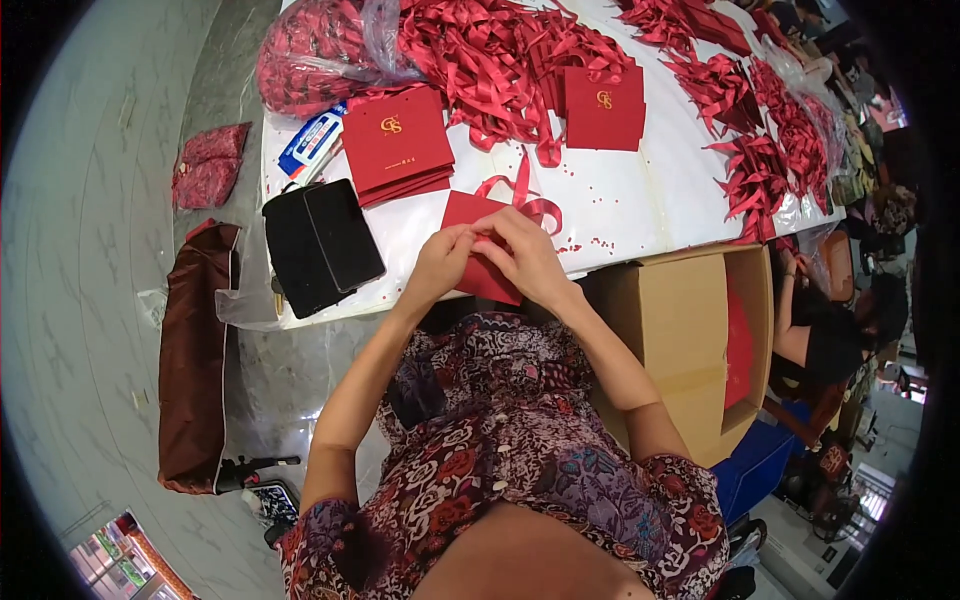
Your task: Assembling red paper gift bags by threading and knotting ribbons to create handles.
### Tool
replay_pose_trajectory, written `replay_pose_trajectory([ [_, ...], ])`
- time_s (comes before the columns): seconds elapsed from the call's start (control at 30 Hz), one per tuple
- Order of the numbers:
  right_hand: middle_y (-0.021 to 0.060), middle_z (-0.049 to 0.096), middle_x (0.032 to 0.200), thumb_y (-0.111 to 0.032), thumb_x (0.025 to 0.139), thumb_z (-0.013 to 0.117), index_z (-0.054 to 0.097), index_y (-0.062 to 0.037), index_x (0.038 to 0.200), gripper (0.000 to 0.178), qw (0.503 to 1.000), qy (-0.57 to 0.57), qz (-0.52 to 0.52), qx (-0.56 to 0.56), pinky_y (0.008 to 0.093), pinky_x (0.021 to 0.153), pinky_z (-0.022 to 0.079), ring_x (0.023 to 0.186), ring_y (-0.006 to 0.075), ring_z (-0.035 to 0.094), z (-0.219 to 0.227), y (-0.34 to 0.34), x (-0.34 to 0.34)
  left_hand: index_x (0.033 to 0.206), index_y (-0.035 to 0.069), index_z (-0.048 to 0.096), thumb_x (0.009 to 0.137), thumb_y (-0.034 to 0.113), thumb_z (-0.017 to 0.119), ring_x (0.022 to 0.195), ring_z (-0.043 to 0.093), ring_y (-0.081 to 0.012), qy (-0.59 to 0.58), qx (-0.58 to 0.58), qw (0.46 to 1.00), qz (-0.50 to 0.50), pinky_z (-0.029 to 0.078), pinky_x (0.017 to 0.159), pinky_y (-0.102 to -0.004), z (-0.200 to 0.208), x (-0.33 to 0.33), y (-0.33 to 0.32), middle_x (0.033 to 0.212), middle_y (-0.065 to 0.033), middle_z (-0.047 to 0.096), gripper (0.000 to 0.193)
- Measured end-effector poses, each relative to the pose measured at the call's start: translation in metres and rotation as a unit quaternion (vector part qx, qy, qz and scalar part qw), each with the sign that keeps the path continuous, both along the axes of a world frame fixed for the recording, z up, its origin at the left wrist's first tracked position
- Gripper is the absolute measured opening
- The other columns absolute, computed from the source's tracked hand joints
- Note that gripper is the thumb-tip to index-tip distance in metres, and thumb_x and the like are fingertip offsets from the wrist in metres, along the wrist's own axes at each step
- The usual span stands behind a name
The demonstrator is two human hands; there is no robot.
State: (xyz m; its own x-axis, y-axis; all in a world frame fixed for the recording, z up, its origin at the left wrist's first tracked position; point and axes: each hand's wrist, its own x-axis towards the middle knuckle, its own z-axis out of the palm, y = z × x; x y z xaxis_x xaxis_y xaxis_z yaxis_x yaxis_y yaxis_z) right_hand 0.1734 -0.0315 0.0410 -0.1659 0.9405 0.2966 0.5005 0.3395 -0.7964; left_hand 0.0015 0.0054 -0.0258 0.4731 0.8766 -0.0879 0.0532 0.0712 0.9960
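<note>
At the table's near edge, my left hand (pixel 440 262) and my right hand (pixel 530 258) meet over a flat red paper bag (pixel 462 208). Both have their fingertips pinched together on a red ribbon at the bag's upper part; the exact grip is partly hidden by the fingers. The ribbon's loose end (pixel 543 212) curls out beyond my right hand onto the white tabletop (pixel 620 200). Left of my hands lies a stack of red bags (pixel 398 140) with gold print. Further right, more red bags (pixel 604 110) lie against a heap of red ribbons (pixel 470 65).
A black folding case (pixel 325 245) and a blue-white packet (pixel 312 142) lie at the left. A plastic sack of ribbons (pixel 315 55) stands at the far left. An open cardboard box (pixel 685 320) is at my right. Another person (pixel 825 335) sits beyond it.
</note>
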Motion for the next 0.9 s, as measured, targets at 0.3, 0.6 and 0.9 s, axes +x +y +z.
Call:
replay_pose_trajectory([
  [0.3,0.0110,0.059,0.089,-0.008,0.089,0.069,0.063,-0.0012,0.102,0.016,1.000,-0.021,0.012,-0.018,0.0339,0.066,0.050,0.077,0.0242,0.063,-0.014,-0.004,0.005,0.120,0.001,0.064,0.104,0.015,0.045,0.077,0.055,-0.0043,-0.006,-0.127,0.991,-0.039,0.047,0.070,-0.0200,0.014,-0.009,-0.004,0.098,-0.0006,0.064,0.029],
  [0.6,0.0099,0.059,0.086,-0.009,0.088,0.070,0.067,-0.0015,0.100,0.014,0.999,-0.020,-0.028,-0.010,0.0318,0.063,0.049,0.071,0.0208,0.062,-0.015,-0.005,0.010,0.120,-0.001,0.060,0.100,0.010,0.049,0.086,0.064,-0.0296,0.082,0.064,0.993,0.048,0.053,0.078,-0.0360,0.040,0.009,-0.013,0.096,-0.0146,0.066,0.025],
  [0.9,0.0097,0.062,0.085,-0.016,0.086,0.070,0.066,-0.0059,0.087,0.011,0.987,-0.063,-0.143,-0.026,0.0404,0.062,0.051,0.071,0.0302,0.064,-0.025,0.000,0.009,0.132,-0.003,0.048,0.084,0.005,0.068,0.102,0.057,-0.0408,0.262,0.257,0.921,0.126,0.049,0.089,-0.0434,0.023,0.010,-0.028,0.115,-0.0237,0.049,0.053],
])
